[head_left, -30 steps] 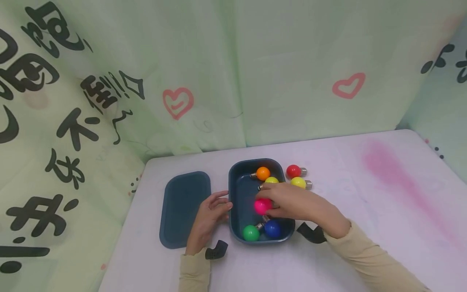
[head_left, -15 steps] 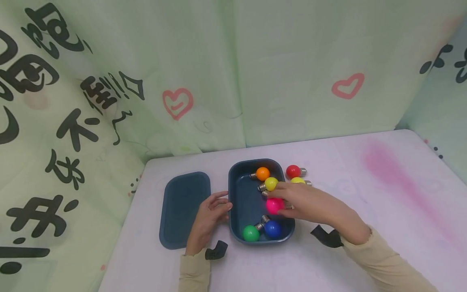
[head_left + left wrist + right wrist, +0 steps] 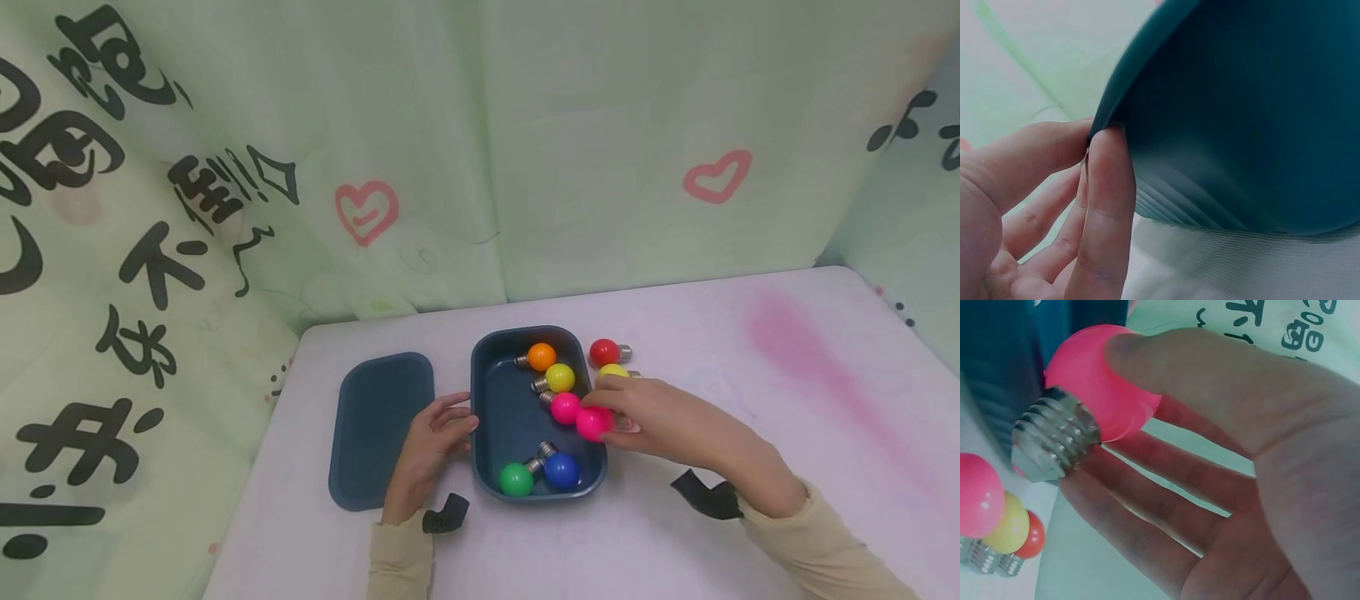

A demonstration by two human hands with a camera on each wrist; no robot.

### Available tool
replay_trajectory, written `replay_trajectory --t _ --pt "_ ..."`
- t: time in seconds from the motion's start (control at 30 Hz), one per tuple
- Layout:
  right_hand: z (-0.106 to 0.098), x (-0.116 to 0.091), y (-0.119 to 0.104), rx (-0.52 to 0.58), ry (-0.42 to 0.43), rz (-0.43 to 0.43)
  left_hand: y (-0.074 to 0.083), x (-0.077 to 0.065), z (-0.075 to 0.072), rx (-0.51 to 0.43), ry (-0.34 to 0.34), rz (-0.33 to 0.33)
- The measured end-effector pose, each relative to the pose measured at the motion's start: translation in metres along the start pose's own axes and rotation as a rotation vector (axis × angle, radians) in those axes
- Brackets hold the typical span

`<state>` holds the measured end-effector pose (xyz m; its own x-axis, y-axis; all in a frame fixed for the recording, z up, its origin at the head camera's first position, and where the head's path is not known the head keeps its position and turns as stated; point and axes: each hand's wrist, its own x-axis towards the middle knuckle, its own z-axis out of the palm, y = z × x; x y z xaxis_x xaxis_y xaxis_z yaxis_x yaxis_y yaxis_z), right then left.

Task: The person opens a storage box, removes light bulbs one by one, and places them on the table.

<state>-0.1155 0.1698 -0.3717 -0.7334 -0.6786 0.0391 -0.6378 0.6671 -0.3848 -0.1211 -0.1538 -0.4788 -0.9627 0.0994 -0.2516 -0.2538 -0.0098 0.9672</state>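
**R hand [image 3: 660, 421] w/ held pink bulb [image 3: 594, 423], L hand [image 3: 423, 454] on dark blue tray [image 3: 497, 425]**

R hand grips the held pink bulb, thumb on one side of the globe, fingers opp.; metal base faces the palm side in head view. Bulb is at the tray's R rim; can't tell if it touches. L hand pinches the tray's L rim, digits on both sides of the wall.

In the tray, far end to near: orange bulb [image 3: 542, 357], inner yellow bulb [image 3: 560, 377], second pink bulb [image 3: 565, 408], then blue bulb [image 3: 562, 472] & green bulb [image 3: 516, 479] side by side at the near end.

On the table [image 3: 750, 375], just R of the tray: red bulb [image 3: 604, 352], outer yellow bulb [image 3: 612, 371] (partly behind R hand) & third pink bulb [image 3: 980, 497], seen only in R wrist view. Flat dark panel [image 3: 381, 431] lies L of the tray, nr L hand. Pale green curtain [image 3: 585, 125] w/ red hearts & black writing hangs behind.
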Motion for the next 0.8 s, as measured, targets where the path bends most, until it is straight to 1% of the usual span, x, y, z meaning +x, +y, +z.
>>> replay_trajectory --t 0.4,0.6,0.8 --pt "0.000 -0.014 0.010 0.046 -0.014 0.091 -0.002 0.003 -0.001 0.004 0.000 -0.001" --pt "0.005 -0.025 0.017 0.030 -0.015 0.123 -0.002 0.002 0.000 0.009 -0.003 0.003" --pt "0.014 -0.029 0.025 0.016 -0.012 0.137 -0.001 0.001 0.000 0.013 -0.001 -0.002"
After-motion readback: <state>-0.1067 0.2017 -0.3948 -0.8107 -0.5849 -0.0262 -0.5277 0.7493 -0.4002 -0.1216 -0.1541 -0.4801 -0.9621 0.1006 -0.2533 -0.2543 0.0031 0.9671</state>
